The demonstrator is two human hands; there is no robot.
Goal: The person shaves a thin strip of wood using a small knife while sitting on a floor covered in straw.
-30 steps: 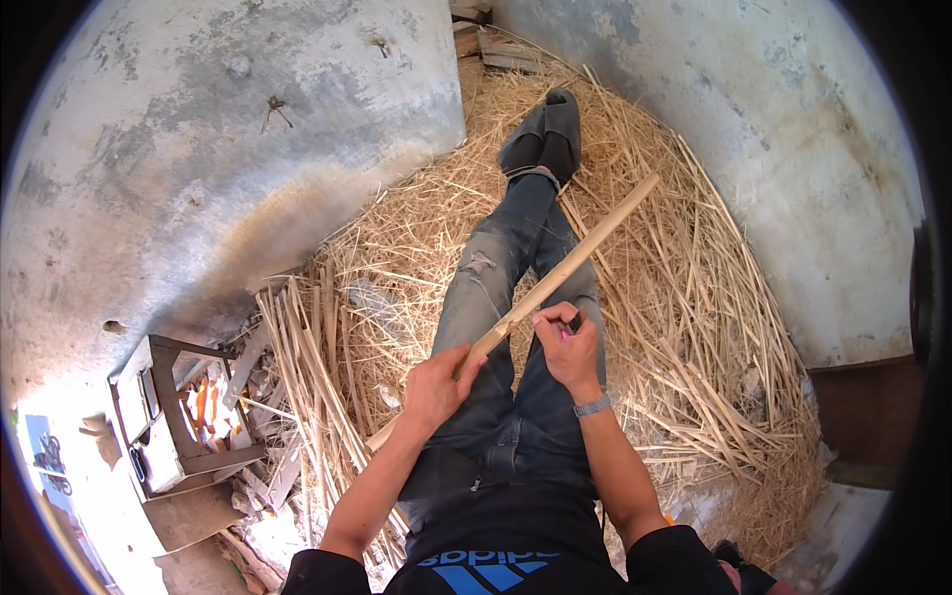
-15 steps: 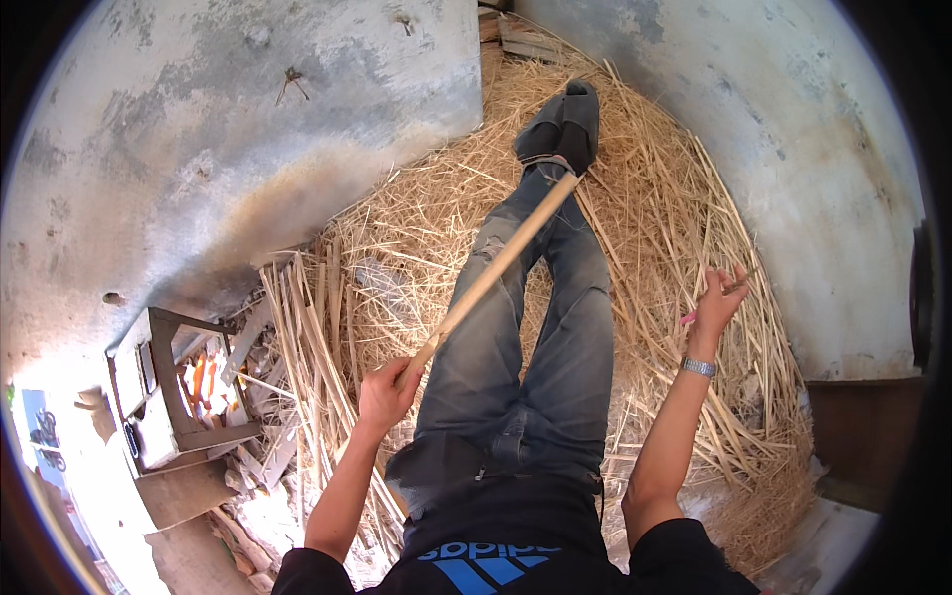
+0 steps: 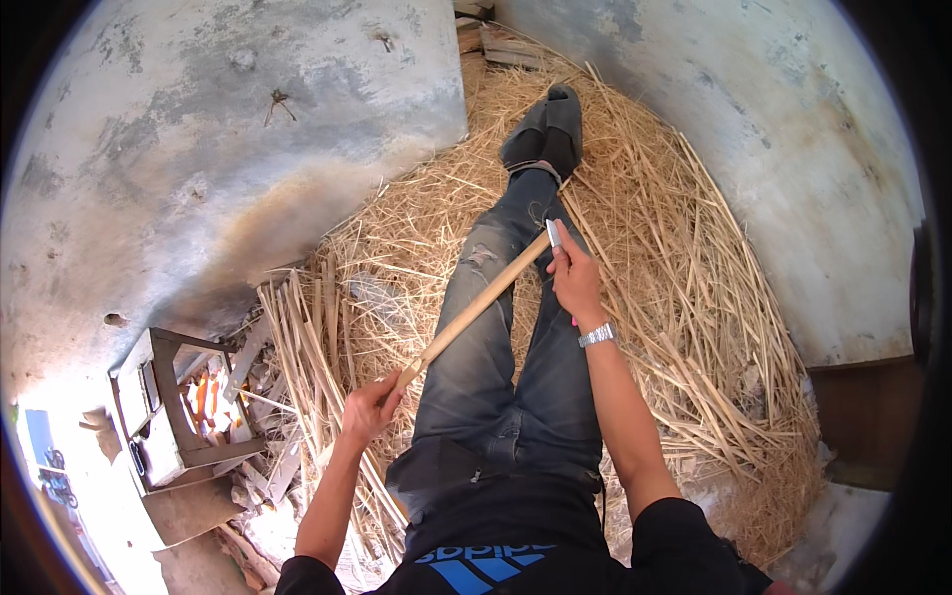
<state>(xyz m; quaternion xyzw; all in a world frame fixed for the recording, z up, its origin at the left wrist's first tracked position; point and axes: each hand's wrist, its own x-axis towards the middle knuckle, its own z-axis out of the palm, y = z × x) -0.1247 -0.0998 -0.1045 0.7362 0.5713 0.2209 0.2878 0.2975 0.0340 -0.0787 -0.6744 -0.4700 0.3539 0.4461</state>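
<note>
A long pale wooden stick (image 3: 478,307) lies slantwise over my outstretched legs (image 3: 560,342). My left hand (image 3: 370,409) is closed around its near, narrowed end. At the far end, my right hand (image 3: 577,276) grips a small knife, whose short silvery blade (image 3: 553,234) rests against the stick's tip. Most of the knife's handle is hidden in my fingers, with a bit of pink showing by the wrist. A thin curled strip (image 3: 536,211) shows beside the blade, over my trouser leg. A metal watch (image 3: 597,335) circles my right wrist.
Loose straw and shavings (image 3: 635,149) cover the floor around my legs. Split strips (image 3: 307,347) lean in a bundle at left, near an open wooden frame (image 3: 188,402) with orange pieces behind it. Stained grey walls (image 3: 248,129) close in on both sides.
My right hand has swung left from over the straw to the stick's far end, bringing the knife blade against it. My left hand and the stick have shifted slightly left and down.
</note>
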